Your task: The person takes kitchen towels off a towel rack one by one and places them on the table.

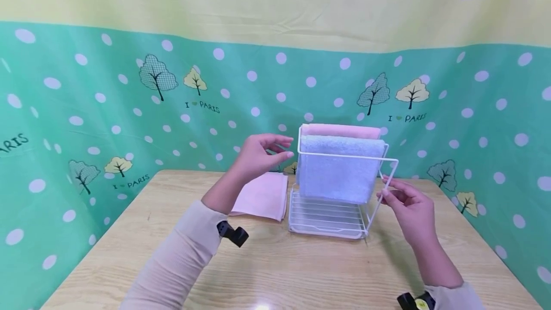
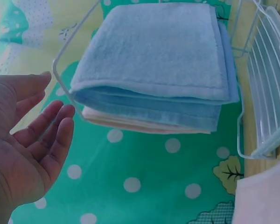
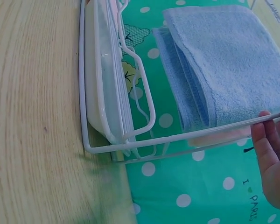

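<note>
A white wire towel rack (image 1: 329,233) with a tray at its base stands on the table. Over its upper bars hang a folded blue towel (image 1: 337,176) in front and a pink towel (image 1: 348,131) behind. My right hand (image 1: 411,209) pinches the rack's right upright wire between thumb and fingers, as the right wrist view also shows. Beside the upper left corner, my left hand (image 1: 258,157) is held up with loosely bent fingers and nothing in it. In the left wrist view its fingertips (image 2: 66,112) come right up to the rack's wire.
To the left of the rack, a folded pink cloth (image 1: 263,195) lies flat on the wooden table (image 1: 267,262), partly behind my left forearm. A green and yellow curtain (image 1: 241,80) with dots and trees hangs close behind the table and along both sides.
</note>
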Demonstrator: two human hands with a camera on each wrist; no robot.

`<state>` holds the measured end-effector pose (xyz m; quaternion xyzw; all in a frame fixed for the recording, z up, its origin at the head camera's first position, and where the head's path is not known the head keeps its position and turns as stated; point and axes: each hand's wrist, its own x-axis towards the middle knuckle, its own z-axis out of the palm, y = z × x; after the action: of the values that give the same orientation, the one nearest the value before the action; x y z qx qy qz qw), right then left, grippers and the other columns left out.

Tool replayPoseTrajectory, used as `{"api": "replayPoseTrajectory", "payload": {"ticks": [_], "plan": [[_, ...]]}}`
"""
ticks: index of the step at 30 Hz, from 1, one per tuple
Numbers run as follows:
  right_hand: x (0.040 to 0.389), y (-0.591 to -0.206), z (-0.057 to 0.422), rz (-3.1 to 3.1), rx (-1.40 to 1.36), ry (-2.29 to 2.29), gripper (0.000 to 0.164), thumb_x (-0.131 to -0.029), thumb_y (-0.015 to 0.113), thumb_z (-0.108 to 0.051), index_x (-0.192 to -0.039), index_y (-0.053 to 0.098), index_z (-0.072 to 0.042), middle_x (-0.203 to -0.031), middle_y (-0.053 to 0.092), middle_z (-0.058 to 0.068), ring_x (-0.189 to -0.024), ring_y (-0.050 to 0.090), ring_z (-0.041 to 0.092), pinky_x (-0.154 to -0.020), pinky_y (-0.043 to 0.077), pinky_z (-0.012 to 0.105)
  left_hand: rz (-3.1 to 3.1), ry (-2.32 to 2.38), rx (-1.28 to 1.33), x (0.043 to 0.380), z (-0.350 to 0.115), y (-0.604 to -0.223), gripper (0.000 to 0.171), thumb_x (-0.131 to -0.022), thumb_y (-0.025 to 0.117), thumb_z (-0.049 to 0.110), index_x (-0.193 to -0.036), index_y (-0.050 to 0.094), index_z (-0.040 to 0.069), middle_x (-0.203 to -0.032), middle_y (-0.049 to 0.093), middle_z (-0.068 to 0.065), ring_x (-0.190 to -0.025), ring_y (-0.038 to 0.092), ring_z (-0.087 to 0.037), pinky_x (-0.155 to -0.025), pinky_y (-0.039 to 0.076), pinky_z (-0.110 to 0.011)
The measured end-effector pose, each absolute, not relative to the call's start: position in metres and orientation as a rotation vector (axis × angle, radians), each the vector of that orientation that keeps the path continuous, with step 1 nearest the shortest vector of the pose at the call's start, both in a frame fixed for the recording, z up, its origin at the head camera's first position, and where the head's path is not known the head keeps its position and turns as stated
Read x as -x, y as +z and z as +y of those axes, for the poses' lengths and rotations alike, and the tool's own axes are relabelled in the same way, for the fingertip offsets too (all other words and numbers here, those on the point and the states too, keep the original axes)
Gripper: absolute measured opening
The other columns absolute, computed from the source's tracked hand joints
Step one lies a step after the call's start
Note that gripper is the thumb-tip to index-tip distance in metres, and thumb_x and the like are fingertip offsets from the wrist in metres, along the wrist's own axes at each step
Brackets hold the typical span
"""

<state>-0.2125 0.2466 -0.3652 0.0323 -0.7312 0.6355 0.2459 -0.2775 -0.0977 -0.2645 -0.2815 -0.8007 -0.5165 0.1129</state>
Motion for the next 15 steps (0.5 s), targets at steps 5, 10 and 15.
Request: {"api": "replayPoseTrajectory", "payload": {"ticks": [5, 10, 15], "plan": [[0.212, -0.364, 0.248, -2.026, -0.096, 1.699, 0.031, -0.091, 0.07, -0.009, -0.12, 0.067, -0.003, -0.118, 0.066, 0.0, -0.087, 0.066, 0.008, -0.076, 0.055, 0.019, -2.352, -1.478, 0.877, 0.276, -0.089, -0.253, 0.029, -0.086, 0.076, 0.017, -0.113, 0.072, 0.008, -0.1, 0.071, -0.003, -0.087, 0.067, -0.016, -0.069, 0.056, -0.032], [0.213, -0.356, 0.249, -2.03, -0.052, 1.66, 0.035, -0.091, 0.07, -0.013, -0.126, 0.065, -0.007, -0.112, 0.065, -0.001, -0.087, 0.064, 0.009, -0.075, 0.053, 0.016, -2.356, -1.401, 0.925, 0.275, -0.081, -0.24, 0.028, -0.086, 0.075, 0.014, -0.113, 0.072, 0.006, -0.102, 0.072, -0.006, -0.087, 0.067, -0.014, -0.069, 0.056, -0.031], [0.214, -0.349, 0.249, -1.943, -0.118, 1.743, 0.034, -0.09, 0.07, -0.007, -0.124, 0.065, -0.004, -0.107, 0.069, -0.004, -0.09, 0.064, 0.009, -0.074, 0.055, 0.02, -2.41, -1.354, 0.933, 0.273, -0.076, -0.229, 0.031, -0.085, 0.077, 0.013, -0.114, 0.071, 0.005, -0.106, 0.072, -0.007, -0.089, 0.066, -0.013, -0.07, 0.055, -0.029]]}}
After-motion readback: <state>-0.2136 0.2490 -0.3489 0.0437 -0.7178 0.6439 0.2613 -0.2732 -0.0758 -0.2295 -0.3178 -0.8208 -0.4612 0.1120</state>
